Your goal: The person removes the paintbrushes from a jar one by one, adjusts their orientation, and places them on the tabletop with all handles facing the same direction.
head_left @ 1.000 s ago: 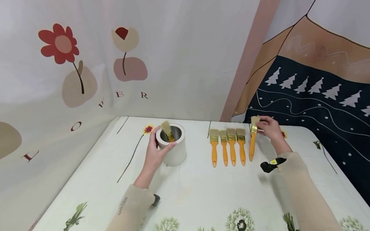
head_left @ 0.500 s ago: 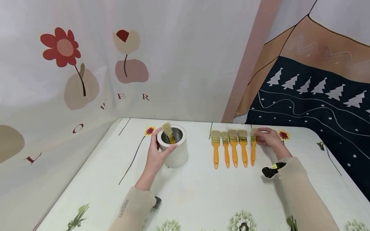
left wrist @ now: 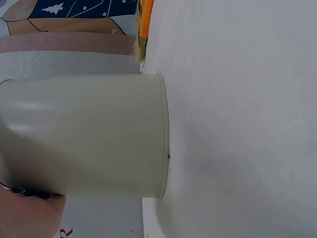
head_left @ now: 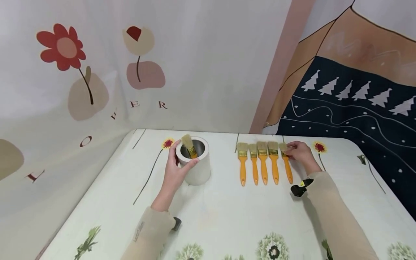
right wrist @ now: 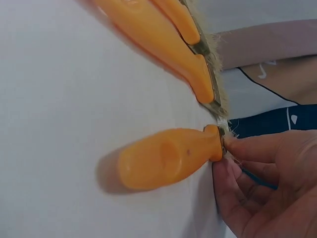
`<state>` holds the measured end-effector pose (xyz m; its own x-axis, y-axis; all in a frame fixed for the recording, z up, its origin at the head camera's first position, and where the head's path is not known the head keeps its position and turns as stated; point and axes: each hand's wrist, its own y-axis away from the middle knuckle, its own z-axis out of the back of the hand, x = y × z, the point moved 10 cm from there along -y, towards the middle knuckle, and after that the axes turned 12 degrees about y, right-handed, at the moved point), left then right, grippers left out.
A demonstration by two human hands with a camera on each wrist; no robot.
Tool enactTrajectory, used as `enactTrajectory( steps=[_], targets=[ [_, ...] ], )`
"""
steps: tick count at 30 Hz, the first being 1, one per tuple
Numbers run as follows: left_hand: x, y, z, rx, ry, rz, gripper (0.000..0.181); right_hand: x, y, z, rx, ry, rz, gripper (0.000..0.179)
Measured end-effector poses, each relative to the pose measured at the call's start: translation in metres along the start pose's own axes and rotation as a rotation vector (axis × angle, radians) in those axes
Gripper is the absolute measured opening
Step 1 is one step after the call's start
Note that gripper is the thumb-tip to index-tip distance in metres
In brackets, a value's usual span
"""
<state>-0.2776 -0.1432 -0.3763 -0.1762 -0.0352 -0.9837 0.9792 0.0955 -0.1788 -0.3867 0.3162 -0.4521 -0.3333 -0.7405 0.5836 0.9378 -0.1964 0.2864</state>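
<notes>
My left hand (head_left: 174,175) grips a white cylindrical pot (head_left: 199,175) with a thick rim, standing upright on the table; fingers lie on its far left side and the thumb on the near side. Inside it leans a paintbrush (head_left: 187,144), bristles up. At the right end of a row, my right hand (head_left: 301,156) pinches another paintbrush (head_left: 287,171) near its metal band, as the right wrist view also shows. That brush has an orange handle (right wrist: 168,158), which points toward me and slightly right. The pot's smooth side (left wrist: 84,134) fills much of the left wrist view.
Several more orange-handled paintbrushes (head_left: 262,168) lie side by side just left of the pinched one, bristles away from me. The white table (head_left: 211,213) has a printed flower cloth. Patterned fabric (head_left: 201,68) hangs behind its back edge.
My right hand has brought its brush down and left, to the end of the row, and the handle's end has swung to the right. My left hand stays on the pot.
</notes>
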Motion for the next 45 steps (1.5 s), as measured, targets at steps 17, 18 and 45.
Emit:
enactTrajectory(
  steps=[17, 18, 45],
  targets=[
    [-0.002, -0.001, -0.001, 0.001, 0.021, -0.019, 0.090, 0.000, 0.019, 0.011, -0.056, -0.132, -0.018, 0.048],
    [-0.002, -0.001, -0.001, 0.001, 0.021, -0.019, 0.090, 0.000, 0.018, 0.013, -0.070, -0.148, -0.007, 0.048],
    [-0.003, 0.001, -0.001, -0.001, 0.009, -0.002, 0.089, 0.169, 0.086, -0.003, -0.003, -0.439, 0.341, 0.045]
  ],
)
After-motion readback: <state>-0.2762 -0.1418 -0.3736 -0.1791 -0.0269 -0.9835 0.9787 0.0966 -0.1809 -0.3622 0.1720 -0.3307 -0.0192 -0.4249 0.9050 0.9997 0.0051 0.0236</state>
